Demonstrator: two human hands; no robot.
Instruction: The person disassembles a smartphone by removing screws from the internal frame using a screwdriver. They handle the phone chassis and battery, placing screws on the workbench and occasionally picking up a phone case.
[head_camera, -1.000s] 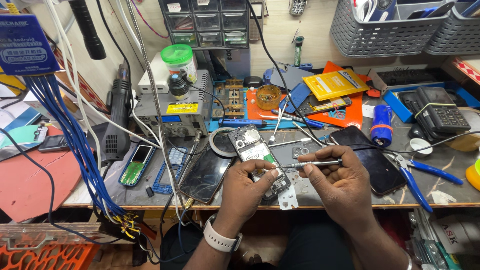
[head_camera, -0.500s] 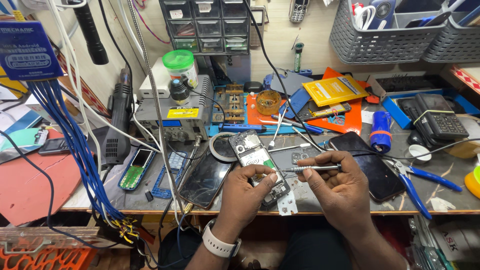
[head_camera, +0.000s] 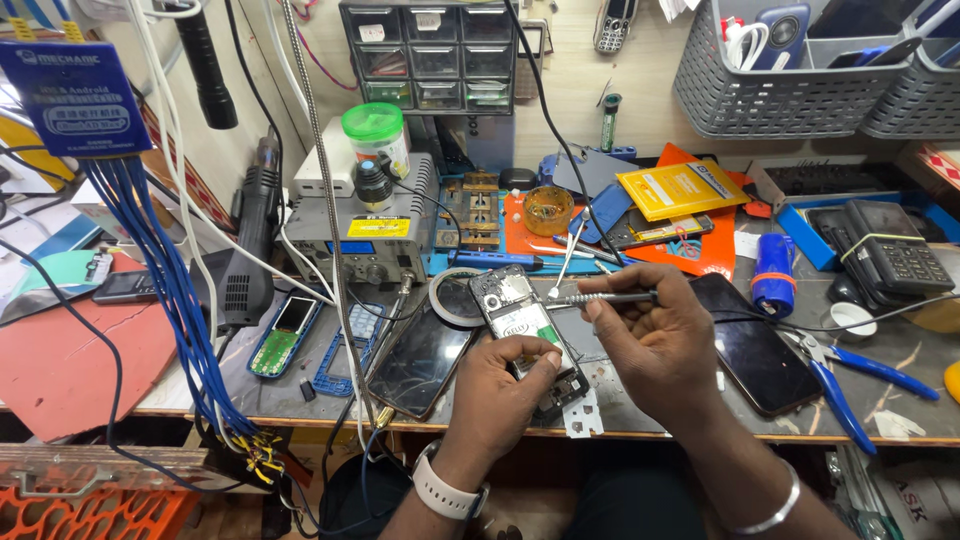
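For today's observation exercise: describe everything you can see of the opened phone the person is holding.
The opened phone is a small bar handset with its back cover off, showing a dark frame, metal parts and a pale label. It lies tilted above the bench edge, gripped at its lower end by the left hand, while the right hand holds a slim metal tool beside it.

Blue sign top left; yellow packet centre-right; dark screen right.
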